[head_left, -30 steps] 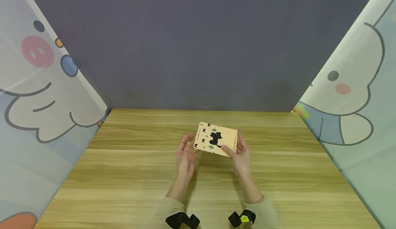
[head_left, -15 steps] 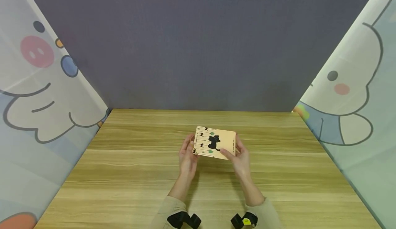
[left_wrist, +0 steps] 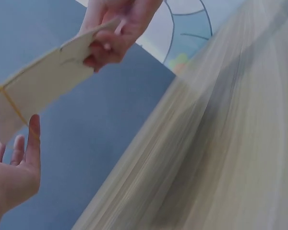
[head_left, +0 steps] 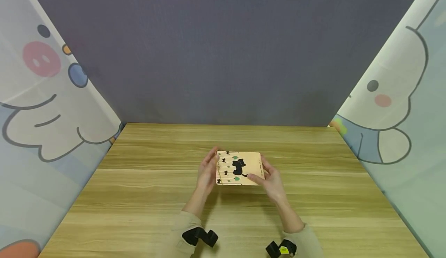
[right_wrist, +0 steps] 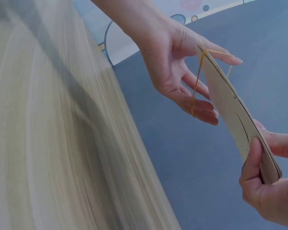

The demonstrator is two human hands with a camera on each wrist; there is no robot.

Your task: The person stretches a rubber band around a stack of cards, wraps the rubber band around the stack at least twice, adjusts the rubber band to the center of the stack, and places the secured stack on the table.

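A thin cream notebook (head_left: pixel 240 169) with a black cat printed on its cover is held above the table. My right hand (head_left: pixel 273 180) grips its right end, thumb on the cover and fingers underneath. At the left end is my left hand (head_left: pixel 208 171), with a yellow rubber band (right_wrist: pixel 198 79) hooked over its thumb and fingers. In the right wrist view, the band stretches from the notebook's corner to the spread left fingertips. The left wrist view shows the band crossing the notebook's underside (left_wrist: pixel 43 81), one fingertip right at it.
The wood-grain table (head_left: pixel 139 196) lies below both hands. A dark grey panel (head_left: pixel 223 52) stands behind it, and cartoon-printed sheets (head_left: pixel 390 107) flank both sides. Black camera mounts (head_left: pixel 200 236) sit on the sleeves.
The notebook has come down slightly and turned from slanted to nearly level. My left hand has moved up against its left end, where the band now crosses the cover. The right hand keeps its grip.
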